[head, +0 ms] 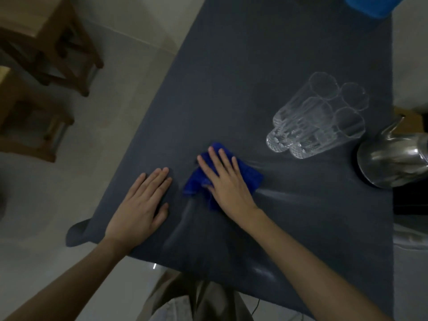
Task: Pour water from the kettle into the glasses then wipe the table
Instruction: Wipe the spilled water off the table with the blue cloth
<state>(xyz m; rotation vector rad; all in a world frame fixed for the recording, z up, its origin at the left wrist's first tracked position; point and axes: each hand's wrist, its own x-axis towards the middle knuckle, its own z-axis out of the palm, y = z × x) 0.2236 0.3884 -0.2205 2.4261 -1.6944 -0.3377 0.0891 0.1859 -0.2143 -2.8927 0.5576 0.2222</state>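
My right hand (pixel 225 181) lies flat with fingers spread on a crumpled blue cloth (pixel 249 176), pressing it onto the dark grey table (pixel 231 89). My left hand (pixel 141 205) rests palm down on the table to the left of the cloth, holding nothing. Several clear ribbed glasses (pixel 317 117) stand bunched together to the upper right of the cloth. A shiny metal kettle (pixel 393 158) sits at the table's right edge, its spout toward the glasses. Wet streaks shine on the table near the cloth.
A blue object (pixel 370 5) stands at the far right corner of the table, cut off by the frame. Wooden stools (pixel 46 42) stand on the pale floor to the left. The table's near edge runs just above my lap.
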